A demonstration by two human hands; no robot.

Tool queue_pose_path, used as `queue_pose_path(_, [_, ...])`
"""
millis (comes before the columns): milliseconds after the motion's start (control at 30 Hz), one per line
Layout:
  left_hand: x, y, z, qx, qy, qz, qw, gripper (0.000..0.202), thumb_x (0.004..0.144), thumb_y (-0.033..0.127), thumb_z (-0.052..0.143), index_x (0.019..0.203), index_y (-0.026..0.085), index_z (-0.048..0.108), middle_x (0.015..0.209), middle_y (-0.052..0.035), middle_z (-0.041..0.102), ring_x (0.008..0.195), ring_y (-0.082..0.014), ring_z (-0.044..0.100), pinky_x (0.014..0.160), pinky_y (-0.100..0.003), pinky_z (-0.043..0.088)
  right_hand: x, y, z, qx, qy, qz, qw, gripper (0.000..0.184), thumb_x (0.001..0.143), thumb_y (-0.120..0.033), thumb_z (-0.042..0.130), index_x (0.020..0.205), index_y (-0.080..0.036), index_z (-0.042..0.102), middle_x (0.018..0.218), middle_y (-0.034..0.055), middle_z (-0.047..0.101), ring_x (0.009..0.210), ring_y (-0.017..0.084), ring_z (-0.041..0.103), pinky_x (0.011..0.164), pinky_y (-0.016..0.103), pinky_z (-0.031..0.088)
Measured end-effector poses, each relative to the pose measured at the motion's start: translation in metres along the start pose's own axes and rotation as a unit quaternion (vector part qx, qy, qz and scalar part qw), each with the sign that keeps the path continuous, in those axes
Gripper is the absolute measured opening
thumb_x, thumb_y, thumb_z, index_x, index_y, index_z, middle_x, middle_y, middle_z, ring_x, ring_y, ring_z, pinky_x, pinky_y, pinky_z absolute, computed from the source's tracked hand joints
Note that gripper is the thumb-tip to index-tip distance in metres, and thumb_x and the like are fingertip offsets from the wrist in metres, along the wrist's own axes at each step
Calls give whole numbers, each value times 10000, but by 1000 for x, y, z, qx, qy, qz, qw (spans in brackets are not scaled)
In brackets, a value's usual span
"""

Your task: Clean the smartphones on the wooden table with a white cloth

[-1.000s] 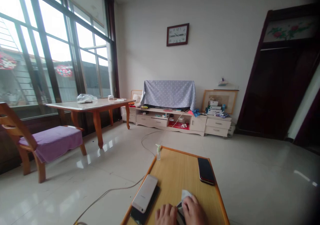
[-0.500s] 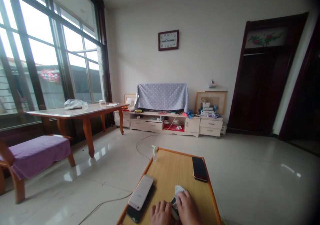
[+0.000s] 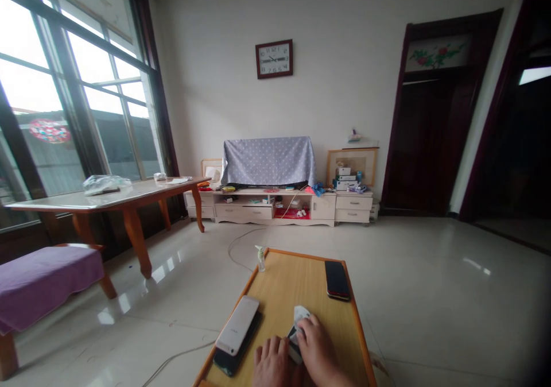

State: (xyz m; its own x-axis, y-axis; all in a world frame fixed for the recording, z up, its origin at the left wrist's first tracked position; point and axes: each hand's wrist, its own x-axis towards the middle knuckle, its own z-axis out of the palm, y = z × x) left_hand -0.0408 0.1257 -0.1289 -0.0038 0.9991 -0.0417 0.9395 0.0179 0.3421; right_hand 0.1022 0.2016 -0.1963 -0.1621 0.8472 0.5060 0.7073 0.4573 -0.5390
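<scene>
Near the front of a low wooden table (image 3: 289,278), a white cloth (image 3: 301,314), possibly a wipe or tissue, is pinched under the fingers of my right hand (image 3: 319,347). The cloth rests on a phone (image 3: 294,351) with a dark face and a pale edge, mostly covered by my hands. My left hand (image 3: 272,361) is at the phone's left side, fingers bent and close together; its thumb is hidden. To the left, a pale gold phone (image 3: 237,324) lies face down, partly on top of a dark phone (image 3: 228,364).
Another dark phone (image 3: 337,279) lies by the table's right rim. A small pump bottle (image 3: 260,259) stands at the far left corner. A cable (image 3: 181,352) runs over the floor on the left. Beyond are a larger table (image 3: 116,194) and a purple-covered seat (image 3: 47,278).
The camera view has turned slightly right, so the room shifts left in the picture. Both hands stay at the phone, with the right hand still on the cloth.
</scene>
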Motion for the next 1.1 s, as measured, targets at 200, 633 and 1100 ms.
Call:
queue_pose_path(200, [2,6,4,9,18,5,1000,474,861,452,500,1275,256,622,1273,-97,633,1220,-304,514,1020,-429,301,4,2,-5,5,-14,17,1000,224,898,-179,473,938,-241,685,989,74,657,906,232,649,826,343,527])
queue_pose_path(633, [8,18,17,24,82,42,995,413,973,394,407,1297,220,594,1238,-97,629,1176,-263,520,1029,-396,297,-36,-15,-36,-47,88,64,993,519,919,-264,540,1435,-242,487,1347,140,618,1233,327,592,977,487,532])
queue_pose_path(1100, [21,40,17,29,33,25,999,443,964,404,407,1324,207,576,1304,-114,601,1223,-278,488,1042,-407,301,-61,-12,-54,-89,80,-58,991,624,963,-242,499,1561,-251,321,1253,123,701,1141,333,671,1019,605,501])
